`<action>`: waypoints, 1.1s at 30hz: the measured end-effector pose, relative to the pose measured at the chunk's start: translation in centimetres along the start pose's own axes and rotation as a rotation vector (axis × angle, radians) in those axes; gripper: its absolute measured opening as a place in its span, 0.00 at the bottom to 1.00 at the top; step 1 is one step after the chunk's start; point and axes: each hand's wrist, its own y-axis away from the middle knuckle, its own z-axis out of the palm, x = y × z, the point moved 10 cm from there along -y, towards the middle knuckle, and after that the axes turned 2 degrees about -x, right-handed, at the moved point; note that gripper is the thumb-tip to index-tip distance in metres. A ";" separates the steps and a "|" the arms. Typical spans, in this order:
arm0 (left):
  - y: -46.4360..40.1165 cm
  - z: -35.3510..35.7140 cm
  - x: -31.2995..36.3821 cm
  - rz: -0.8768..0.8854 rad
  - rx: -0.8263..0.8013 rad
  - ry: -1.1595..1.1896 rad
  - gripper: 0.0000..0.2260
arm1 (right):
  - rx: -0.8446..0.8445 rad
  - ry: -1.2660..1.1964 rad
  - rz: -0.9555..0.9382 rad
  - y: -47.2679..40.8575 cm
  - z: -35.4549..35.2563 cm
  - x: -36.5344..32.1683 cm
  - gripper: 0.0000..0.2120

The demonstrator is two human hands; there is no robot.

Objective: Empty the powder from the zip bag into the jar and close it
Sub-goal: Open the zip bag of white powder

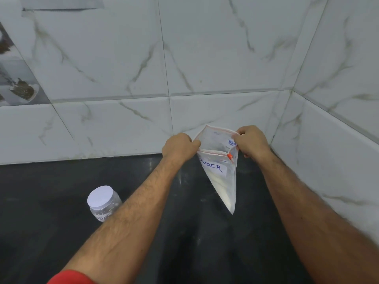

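Two bare hands raised above a black countertop [51, 232], a clear zip bag [220, 175] between them, held clear of the surface. Left hand [179, 147] pinching the bag's left top corner, fingers curled tight on the plastic. Right hand [252, 143] pinching the top edge at the right, fingers likewise curled round the rim near blue print on the plastic. Bag mouth pulled apart, far lip and near lip spread wide, an orange slider [230, 155] parked at the right end of the near lip. Bag hanging tilted, tapering to a single low corner. White powder [226, 194] gathered in that lower part. White label [213, 167] on the front, handwritten in blue, reading "OWDER", first letter hidden behind the left wrist.

Well apart to the lower left, a clear plastic jar [103, 203] upright on the countertop, partly hidden by the left forearm. White lid [100, 196] on top of the jar. Blue handwriting on the jar's side, only partly legible. Red sleeve [69, 277] at the bottom edge. White marble-veined tiled wall [205, 58] behind and to the right, meeting in a corner.
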 end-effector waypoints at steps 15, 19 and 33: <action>1.4 6.3 -1.0 -0.029 -0.085 0.010 0.26 | -0.151 0.145 0.042 2.1 3.8 3.8 0.07; 1.8 6.6 -0.6 -0.017 -0.093 0.020 0.25 | -0.159 0.160 0.027 2.3 4.2 3.2 0.14; 1.9 7.0 -4.7 -0.133 -0.165 0.446 0.19 | 0.042 -0.017 -0.205 4.2 3.6 -4.7 0.18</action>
